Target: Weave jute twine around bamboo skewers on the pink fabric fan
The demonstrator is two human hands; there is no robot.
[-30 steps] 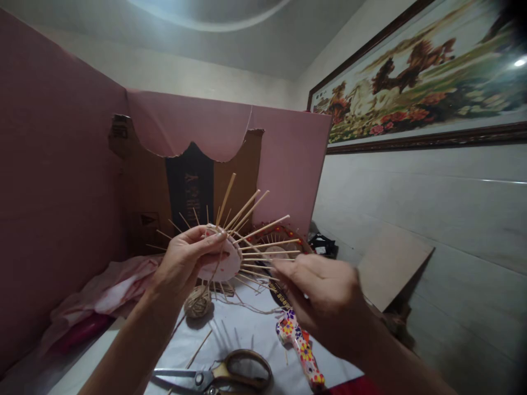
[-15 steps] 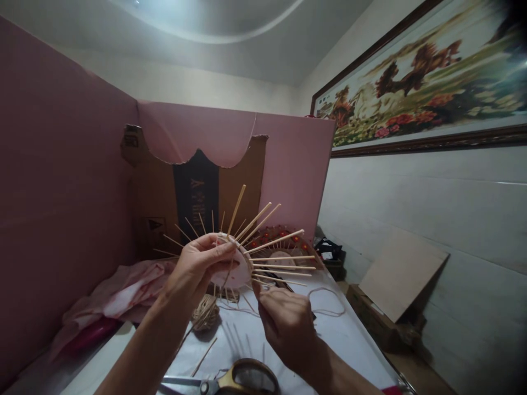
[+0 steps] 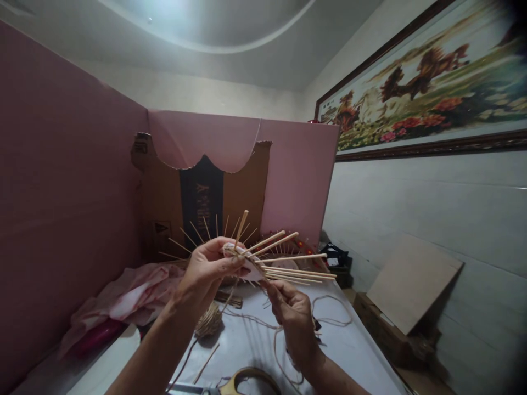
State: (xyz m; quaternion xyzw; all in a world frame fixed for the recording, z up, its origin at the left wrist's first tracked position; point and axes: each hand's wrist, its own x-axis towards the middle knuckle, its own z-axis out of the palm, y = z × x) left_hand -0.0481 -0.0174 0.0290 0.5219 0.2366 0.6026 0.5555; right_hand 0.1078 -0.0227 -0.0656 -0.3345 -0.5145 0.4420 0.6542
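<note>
"Head cam, whatcha holding rn?"
"My L hand [image 3: 209,266] is pinching a white disc [image 3: 252,270] by the edge, w/ sticks [image 3: 298,258] fanning out. It's up over the table [image 3: 349,348]; twine ball [image 3: 209,322] sits below."
"& the R hand [image 3: 291,304]?"
"Fingers curled at its lower R edge, can't tell what they're pinching tbh."

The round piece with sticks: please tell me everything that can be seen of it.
The round piece is a whitish disc, tilted so that it looks narrow. Pale, wooden-looking sticks spread from its rim, some looking thicker. It is raised above the white table; the left hand grips its edge, partly covering it, and the right hand is at its lower right edge.
</note>
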